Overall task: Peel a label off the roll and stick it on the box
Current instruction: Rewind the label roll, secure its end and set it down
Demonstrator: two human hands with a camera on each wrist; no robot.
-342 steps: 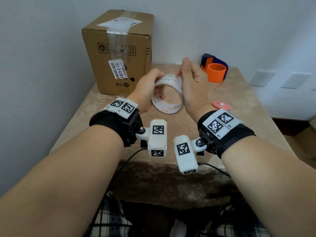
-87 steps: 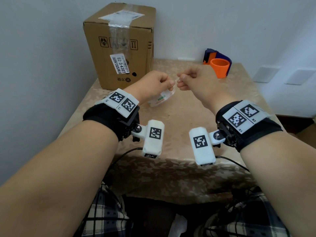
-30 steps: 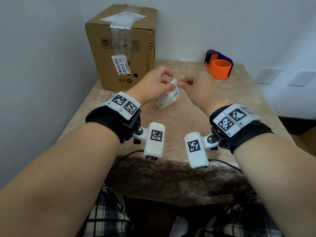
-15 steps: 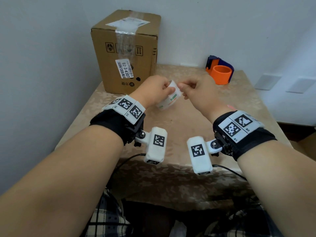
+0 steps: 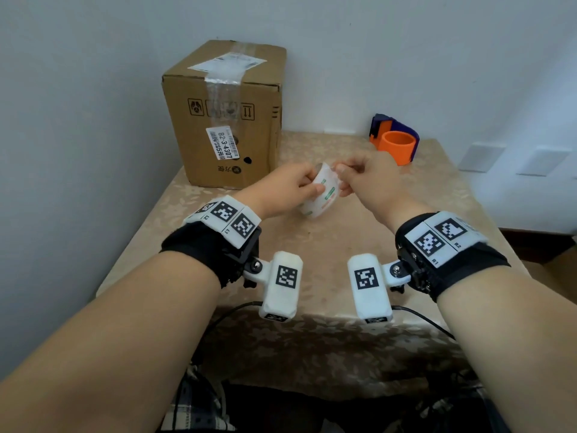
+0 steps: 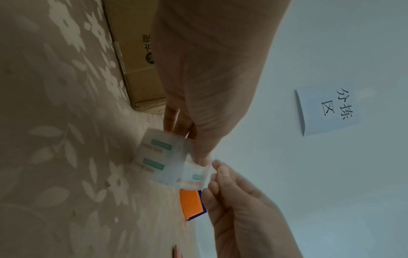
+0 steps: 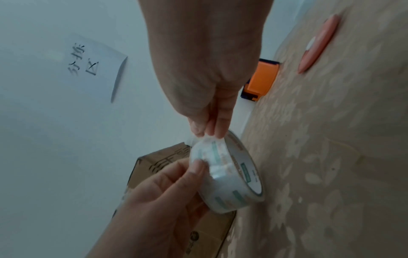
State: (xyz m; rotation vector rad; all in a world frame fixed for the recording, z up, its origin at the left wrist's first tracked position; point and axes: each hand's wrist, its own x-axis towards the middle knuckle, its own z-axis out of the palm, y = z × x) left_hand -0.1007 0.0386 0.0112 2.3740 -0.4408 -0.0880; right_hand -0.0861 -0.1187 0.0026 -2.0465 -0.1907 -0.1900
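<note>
A clear roll (image 5: 323, 195) with green and orange print hangs above the table's middle, gripped by my left hand (image 5: 290, 187) with the thumb on its outer face. In the right wrist view the roll (image 7: 229, 176) shows its white rim. My right hand (image 5: 359, 176) pinches the loose end at the roll's top edge between thumb and fingertips (image 7: 207, 129). In the left wrist view the lifted end (image 6: 198, 174) stands a little off the roll (image 6: 159, 157). The cardboard box (image 5: 228, 117) stands at the table's back left, taped on top, with a white barcode sticker on its front.
An orange and purple tape dispenser (image 5: 395, 142) sits at the back right of the beige patterned table (image 5: 327, 245). A flat pink object (image 7: 318, 45) lies on the table to the right. A paper note (image 6: 326, 111) hangs on the wall. Walls close in behind and left.
The roll sits a little more upright between the hands than a second ago. The right fingers stay at its upper edge, and the view has shifted slightly.
</note>
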